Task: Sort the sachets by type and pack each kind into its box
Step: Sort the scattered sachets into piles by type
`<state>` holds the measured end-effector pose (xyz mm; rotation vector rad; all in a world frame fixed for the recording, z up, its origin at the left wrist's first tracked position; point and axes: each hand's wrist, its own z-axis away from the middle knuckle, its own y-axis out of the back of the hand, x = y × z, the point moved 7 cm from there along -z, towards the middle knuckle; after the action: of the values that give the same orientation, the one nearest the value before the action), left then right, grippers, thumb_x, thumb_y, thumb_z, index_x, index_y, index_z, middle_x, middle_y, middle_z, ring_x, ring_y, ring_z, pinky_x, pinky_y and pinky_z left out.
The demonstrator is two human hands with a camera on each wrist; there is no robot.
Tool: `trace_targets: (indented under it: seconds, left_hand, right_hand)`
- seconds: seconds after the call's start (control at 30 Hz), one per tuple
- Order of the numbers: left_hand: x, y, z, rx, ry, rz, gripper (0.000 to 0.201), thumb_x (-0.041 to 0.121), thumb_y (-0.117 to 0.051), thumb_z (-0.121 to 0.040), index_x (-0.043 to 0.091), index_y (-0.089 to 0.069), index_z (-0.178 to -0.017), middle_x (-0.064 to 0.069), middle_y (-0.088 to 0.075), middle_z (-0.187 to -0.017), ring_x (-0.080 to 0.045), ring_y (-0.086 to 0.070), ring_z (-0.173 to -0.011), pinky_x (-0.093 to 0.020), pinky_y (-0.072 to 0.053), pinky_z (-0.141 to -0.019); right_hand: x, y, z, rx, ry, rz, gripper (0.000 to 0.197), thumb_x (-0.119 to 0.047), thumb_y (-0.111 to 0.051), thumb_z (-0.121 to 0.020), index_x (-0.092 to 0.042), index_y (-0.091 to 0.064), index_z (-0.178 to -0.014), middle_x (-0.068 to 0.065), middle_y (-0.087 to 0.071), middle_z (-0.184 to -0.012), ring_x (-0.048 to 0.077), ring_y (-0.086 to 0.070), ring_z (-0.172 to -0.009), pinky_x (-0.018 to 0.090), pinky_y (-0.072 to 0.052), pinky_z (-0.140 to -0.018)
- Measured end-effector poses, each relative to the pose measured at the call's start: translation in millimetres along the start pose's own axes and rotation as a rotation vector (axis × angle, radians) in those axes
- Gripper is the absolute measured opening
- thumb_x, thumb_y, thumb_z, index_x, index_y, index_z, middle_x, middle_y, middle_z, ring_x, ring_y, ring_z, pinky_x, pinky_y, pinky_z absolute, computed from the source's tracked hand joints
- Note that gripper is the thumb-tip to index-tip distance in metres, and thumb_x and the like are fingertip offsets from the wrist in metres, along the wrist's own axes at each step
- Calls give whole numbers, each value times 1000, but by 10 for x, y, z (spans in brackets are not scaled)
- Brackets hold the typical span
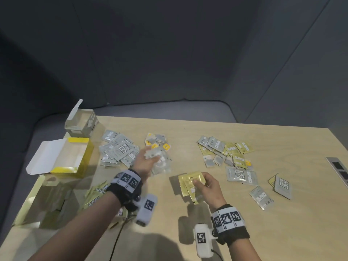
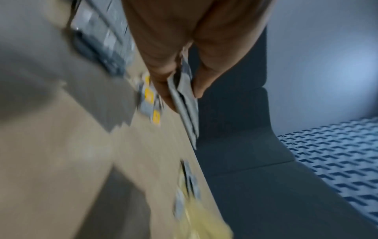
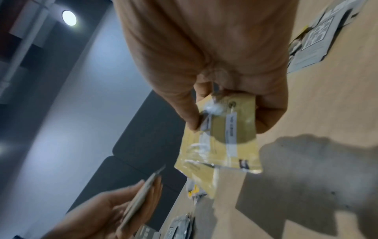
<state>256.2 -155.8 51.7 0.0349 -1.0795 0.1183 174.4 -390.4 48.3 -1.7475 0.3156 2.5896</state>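
My left hand [image 1: 148, 157] pinches a few pale grey sachets [image 2: 186, 103] above a small heap of clear and yellow-tagged sachets [image 1: 160, 147]; that hand also shows in the right wrist view [image 3: 131, 198]. My right hand [image 1: 202, 183] grips a stack of yellow sachets [image 1: 190, 183] just over the table middle; the stack shows close up [image 3: 223, 142]. A silver-grey pile [image 1: 120, 151] lies left of centre. A mixed grey and yellow pile [image 1: 224, 151] lies to the right.
An open yellow box [image 1: 75, 159] and an open grey box [image 1: 81, 123] stand at the far left. A pale green box [image 1: 47, 200] lies at the near left with sachets [image 1: 96, 194] beside it. Loose grey sachets [image 1: 282, 185] lie right. A cable grille [image 1: 339, 168] sits at the right edge.
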Motion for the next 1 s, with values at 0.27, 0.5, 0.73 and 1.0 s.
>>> trace_targets:
  seconds: [0.27, 0.5, 0.73, 1.0]
  left_hand:
    - [446, 1046, -613, 385, -83, -629, 43, 5, -50, -91, 17, -50, -132, -17, -61, -101, -25, -54, -65, -30, -45, -56]
    - [720, 1076, -274, 515, -360, -821, 42, 13, -61, -85, 20, -58, -125, -12, -24, -151, -33, -33, -135, -41, -36, -107]
    - [-58, 31, 531, -353, -203, -745, 55, 50, -79, -65, 32, -58, -112, 11, -62, -106, -9, -64, -87, -22, -52, -77]
    - [-203, 630, 511, -188, -261, -1205, 46, 12, -60, -86, 23, -54, -130, -4, -66, -113, -16, -59, -90, -24, -46, -83]
  right_hand:
    - [54, -62, 127, -85, -126, -283, 20, 10, -55, -87, -5, -63, -99, 2, -68, -69, 8, -61, -52, 22, -48, -49]
    - [136, -83, 85, 12, -146, -329, 25, 1, -72, -77, -1, -64, -101, 21, -71, -93, 16, -66, -63, 22, -51, -53]
    - [121, -544, 140, -96, -155, -291, 21, 1, -74, -76, 4, -70, -96, 23, -71, -91, 21, -67, -70, 26, -56, -66]
    - [204, 114, 5, -20, -158, -1, 19, -12, -62, -90, -7, -64, -108, 9, -70, -98, 13, -61, -73, 22, -48, -61]
